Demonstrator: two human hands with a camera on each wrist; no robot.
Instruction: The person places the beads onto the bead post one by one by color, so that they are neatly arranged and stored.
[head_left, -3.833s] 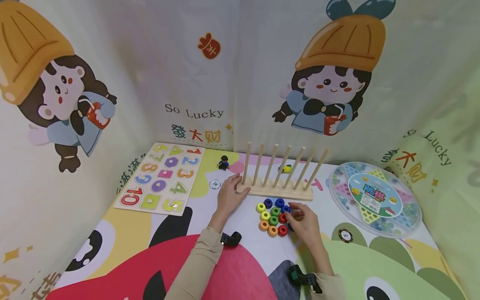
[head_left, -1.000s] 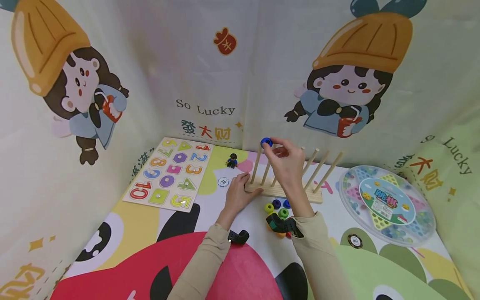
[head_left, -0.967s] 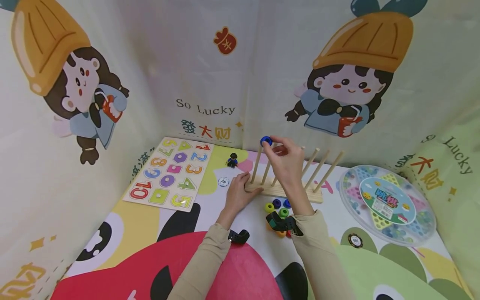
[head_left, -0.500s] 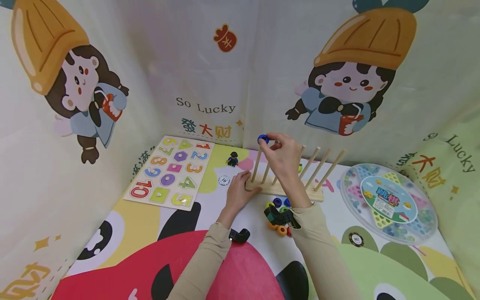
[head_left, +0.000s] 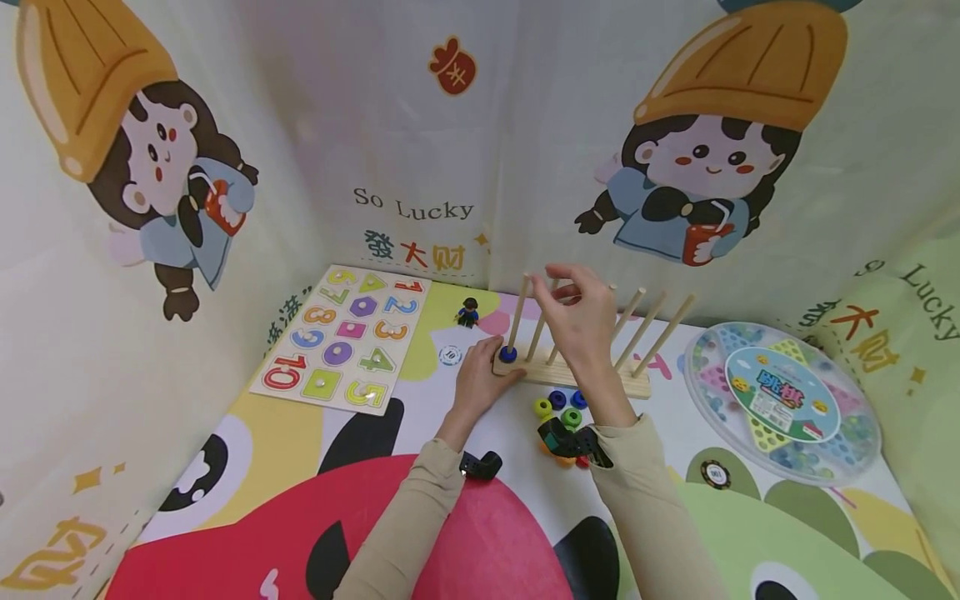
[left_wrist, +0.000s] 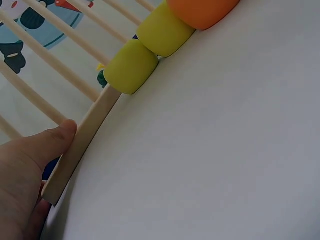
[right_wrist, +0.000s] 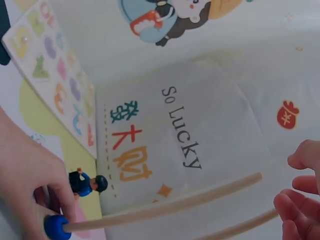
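A blue bead sits at the bottom of the leftmost peg on the wooden peg stand. My left hand grips the left end of the stand, its thumb on the base in the left wrist view. Beside the upper part of the left pegs, my right hand is raised with nothing in it, thumb and fingertips apart. In front of the stand lie loose beads, among them yellow, dark blue and green. My right wrist partly covers them.
A number puzzle board lies at the left. Behind the left hand are a toy figure and a round chip. At the right sit a round board-game case and a black chip. Printed curtains stand behind the table.
My right hand brought a blue bead from the pile to the leftmost peg's top and let it go. The bead dropped to the base. The left hand kept its grip.
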